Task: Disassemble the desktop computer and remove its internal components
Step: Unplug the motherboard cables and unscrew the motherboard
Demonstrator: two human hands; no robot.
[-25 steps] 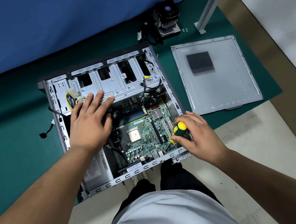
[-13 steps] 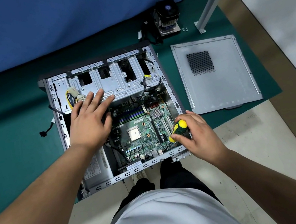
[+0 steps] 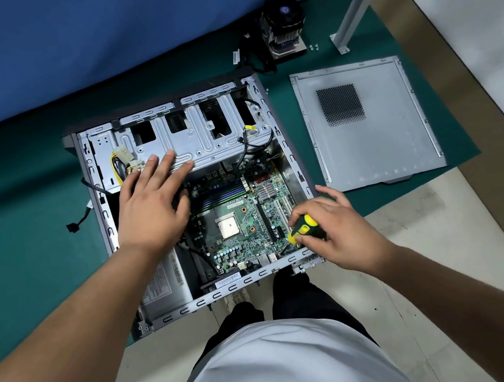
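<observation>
Since the earlier frames, almost nothing is shifting: my left hand [image 3: 151, 205] is staying flat, fingers spread, on the drive cage [image 3: 204, 145] and the upper left of the motherboard [image 3: 241, 218], hiding what is lying beneath it. I am seeing the open computer case [image 3: 290, 152] lying on its side on the green table [image 3: 25, 257], between my two hands. At its near right corner my right hand [image 3: 339, 236] is curling round the yellow and black screwdriver [image 3: 302, 230]; its tip is too small for me to make out against the board. Further right, the side panel [image 3: 371, 146] is lying flat, with the cooler fan [image 3: 283, 29] beyond it.
</observation>
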